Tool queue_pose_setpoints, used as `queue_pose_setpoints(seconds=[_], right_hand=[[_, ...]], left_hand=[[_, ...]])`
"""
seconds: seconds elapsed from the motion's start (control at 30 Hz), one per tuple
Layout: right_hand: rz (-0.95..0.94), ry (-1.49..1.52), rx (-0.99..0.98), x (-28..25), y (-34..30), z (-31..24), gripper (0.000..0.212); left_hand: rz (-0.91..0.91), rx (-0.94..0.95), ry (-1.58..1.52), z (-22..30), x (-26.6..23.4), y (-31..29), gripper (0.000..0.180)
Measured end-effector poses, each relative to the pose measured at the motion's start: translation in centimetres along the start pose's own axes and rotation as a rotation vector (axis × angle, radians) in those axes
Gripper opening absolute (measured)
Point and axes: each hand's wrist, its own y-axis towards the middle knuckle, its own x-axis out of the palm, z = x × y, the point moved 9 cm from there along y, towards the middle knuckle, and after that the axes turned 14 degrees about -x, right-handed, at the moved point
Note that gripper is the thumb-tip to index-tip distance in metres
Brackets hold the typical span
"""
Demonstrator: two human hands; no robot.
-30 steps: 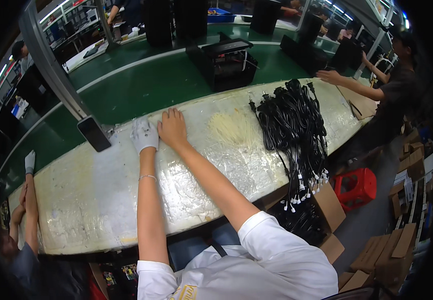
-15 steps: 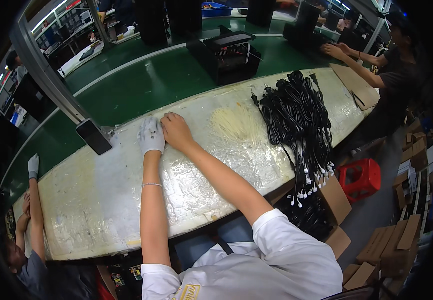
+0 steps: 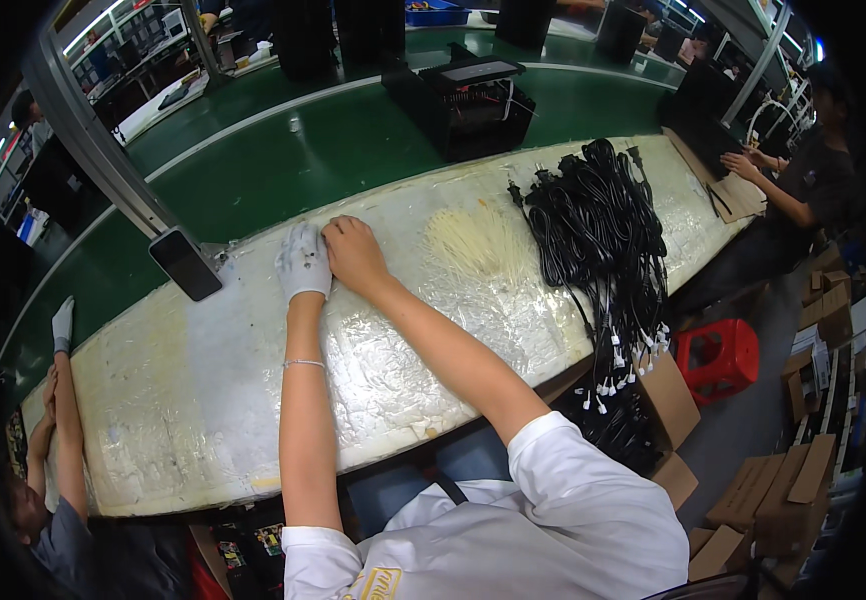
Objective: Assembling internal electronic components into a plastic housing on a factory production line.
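White-gloved left hand [image 3: 303,264] lies flat, seemingly empty; bent fingers of the right hand [image 3: 356,254] hide any hold. At their three o'clock on the table [image 3: 208,400], pale strips [image 3: 468,240] and black cords [image 3: 598,230] lie untouched, apparently unworked.

Clock directions from head-view centre. My left hand [image 3: 305,270], 9 to 10 o'clock: 1 white glove [image 3: 303,285], dark smudges on the back. Right hand [image 3: 355,255]: no glove. 1 thin pale bracelet [image 3: 303,363] above the left wrist, 8 o'clock. My shirt [image 3: 553,510]: white, short-sleeved, toward 5 o'clock; yellow boxed marking [image 3: 383,583] at 6. Dark strap [image 3: 447,488] near 6, type unclear. Blue trousers [image 3: 478,462], partly hidden, 5 to 6.
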Motion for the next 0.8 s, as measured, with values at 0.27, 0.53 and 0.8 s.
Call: queue_pose_setpoints(seconds=[0.27,0.53,0.8], right_hand=[[0.000,-0.005,0.002,0.06,0.06,-0.23,0.017],[0.000,-0.023,0.000,0.21,0.04,-0.14,0.017],[-0.028,0.026,0.038,0.20,0.16,-0.20,0.020]], left_hand=[[-0.039,-0.014,0.036,-0.35,0.24,0.06,0.034],[-0.061,-0.028,0.031,-0.25,0.16,0.09,0.035],[-0.066,-0.031,0.038,-0.26,0.11,0.04,0.036]])
